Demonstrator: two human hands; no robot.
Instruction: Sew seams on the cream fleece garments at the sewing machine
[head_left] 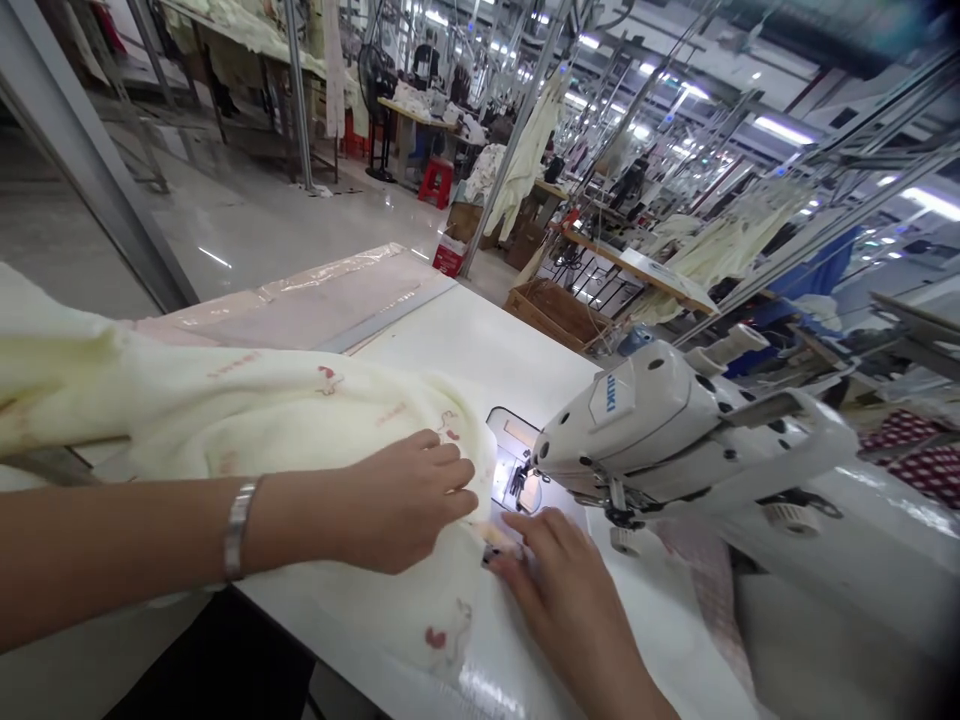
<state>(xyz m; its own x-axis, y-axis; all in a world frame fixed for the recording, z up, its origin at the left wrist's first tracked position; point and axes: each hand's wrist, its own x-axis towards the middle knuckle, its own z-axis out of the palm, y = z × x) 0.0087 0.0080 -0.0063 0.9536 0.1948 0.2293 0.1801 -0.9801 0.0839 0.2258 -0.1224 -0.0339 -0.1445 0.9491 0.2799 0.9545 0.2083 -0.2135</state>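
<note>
Printed cloth (300,420) | left grip (409,505) pinching it | right grip (559,575) closed around small dark item (490,553)

Black standing fan (373,78) back there, a red stool (435,180) nearby (super bright, tbh), an open brown box (556,312) on the floor (360,220), and strip lights (784,131) overhead.
</note>
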